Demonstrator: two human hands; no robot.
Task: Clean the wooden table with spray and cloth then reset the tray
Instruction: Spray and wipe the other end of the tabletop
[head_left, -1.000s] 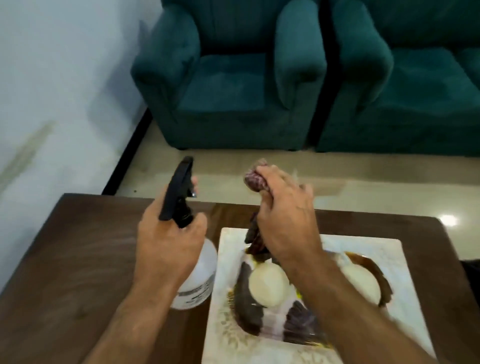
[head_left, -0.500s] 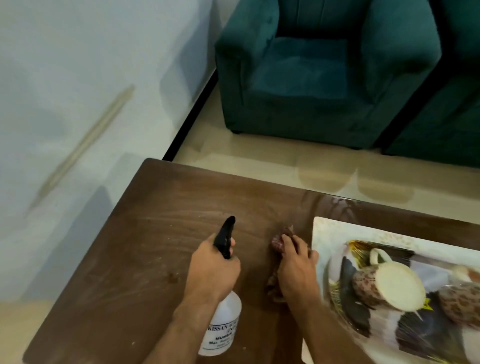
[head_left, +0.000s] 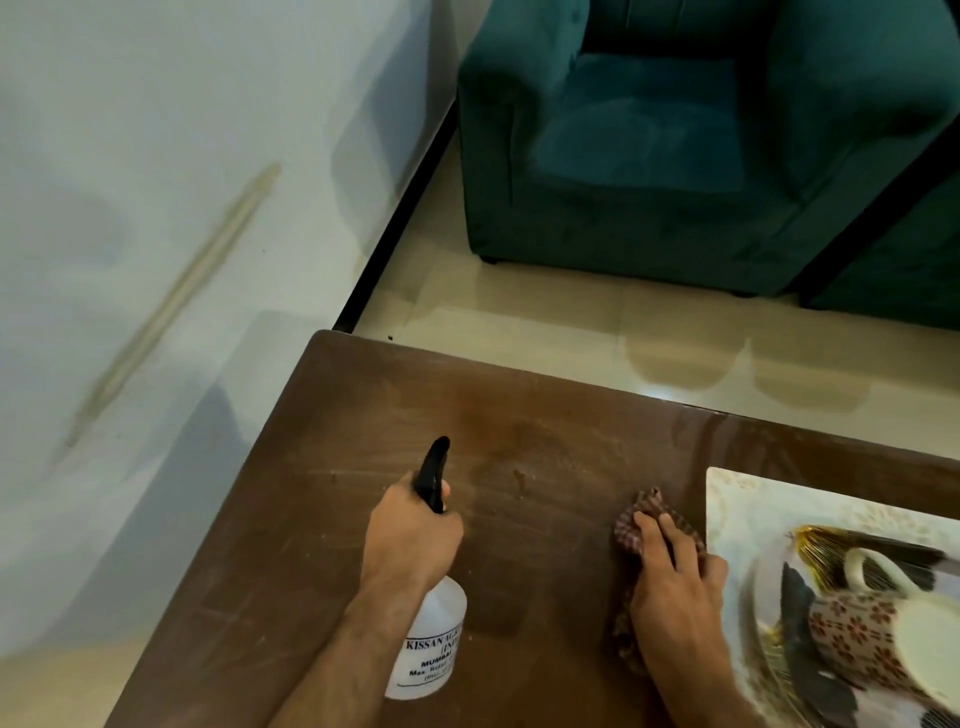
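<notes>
Nearest to us, our left hand (head_left: 413, 540) is wrapped around the neck of the spray bottle (head_left: 431, 644), fingers closed on it below the black trigger head, whose nozzle points away from us over the desk (head_left: 322, 519). The bottle is clear white plastic with a printed label, and it sits tilted under the palm, its base low over the wood at the near edge; we cannot tell whether it touches. Our right hand (head_left: 675, 577) lies flat with fingers spread, pressing the cloth (head_left: 636, 525) down onto the desk. The cloth is a crumpled red-brown check, showing past the fingertips and under the wrist. Just to the right of that hand sits the tray (head_left: 737, 499), pale with a feather pattern, carrying a floral cup (head_left: 878, 629) on its side. The brown wood between our hands shows dusty streaks and crumbs. Beyond the desk lie the tiled floor (head_left: 519, 317) and a teal armchair (head_left: 649, 145).
</notes>
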